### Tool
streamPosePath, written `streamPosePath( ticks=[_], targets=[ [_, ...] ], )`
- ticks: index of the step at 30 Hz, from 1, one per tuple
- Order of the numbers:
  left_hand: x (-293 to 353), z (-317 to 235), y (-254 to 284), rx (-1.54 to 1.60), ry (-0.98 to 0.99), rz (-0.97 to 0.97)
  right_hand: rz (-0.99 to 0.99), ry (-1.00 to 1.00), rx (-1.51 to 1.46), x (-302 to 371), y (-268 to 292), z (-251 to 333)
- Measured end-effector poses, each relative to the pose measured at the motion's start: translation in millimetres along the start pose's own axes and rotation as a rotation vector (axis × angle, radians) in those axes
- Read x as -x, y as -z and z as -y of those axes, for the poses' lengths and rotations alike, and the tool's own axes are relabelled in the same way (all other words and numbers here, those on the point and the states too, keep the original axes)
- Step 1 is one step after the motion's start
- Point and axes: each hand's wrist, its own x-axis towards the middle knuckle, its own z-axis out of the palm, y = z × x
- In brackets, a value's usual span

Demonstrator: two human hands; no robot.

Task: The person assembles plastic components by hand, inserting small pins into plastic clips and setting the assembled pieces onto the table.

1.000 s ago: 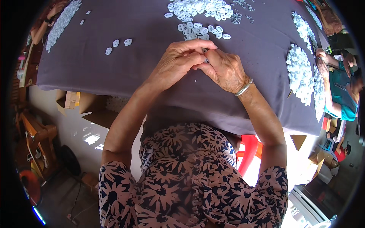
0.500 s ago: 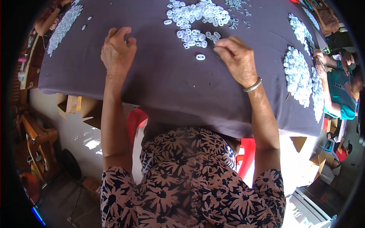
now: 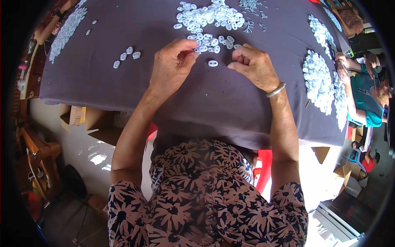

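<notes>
My left hand (image 3: pixel 173 65) is at the near-left edge of a small cluster of white oval two-hole plastic pieces (image 3: pixel 205 41). Its thumb and index finger pinch one white piece (image 3: pixel 197 51) there. My right hand (image 3: pixel 256 68), with a bangle on the wrist, is curled just right of the cluster, thumb against the bent fingers; whatever it holds is too small or hidden to make out. A single white piece (image 3: pixel 212 63) lies between the hands. Left of my left hand several loose pieces (image 3: pixel 130 50) are on the dark cloth.
A bigger heap of white pieces (image 3: pixel 212 15) lies beyond the cluster, with small metal screws or pins (image 3: pixel 249 5) to its right. More heaps (image 3: pixel 319 80) cover the table's right side and its far left (image 3: pixel 68 35). Co-workers' hands (image 3: pixel 343 66) work at the right edge.
My left hand has moved right to the cluster and closed on a piece. Several pieces now show on the cloth where it was. My right hand stays about where it was, fingers more curled.
</notes>
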Motion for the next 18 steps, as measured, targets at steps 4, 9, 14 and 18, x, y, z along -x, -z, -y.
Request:
streamPosePath(
  ticks=[4, 9, 14, 18],
  targets=[
    [2.4, -21.9, -5.3, 0.198, 0.432, 0.109, -0.015, 0.124, 0.228, 0.4, -4.4, 1.6],
    [5.0, -9.7, -9.0, 0.110, 0.254, 0.014, -0.090, 0.013, -0.075, -0.3, -3.5, 4.9],
    [7.1, -7.1, -7.4, 0.106, 0.320, 0.000, -0.219, -0.077, -0.131, -0.7, 0.2, -3.7],
    [6.3, -4.8, -6.8, 0.178, 0.342, -0.103, -0.354, -0.088, -0.338, -2.6, 10.9, -13.9]
  ],
)
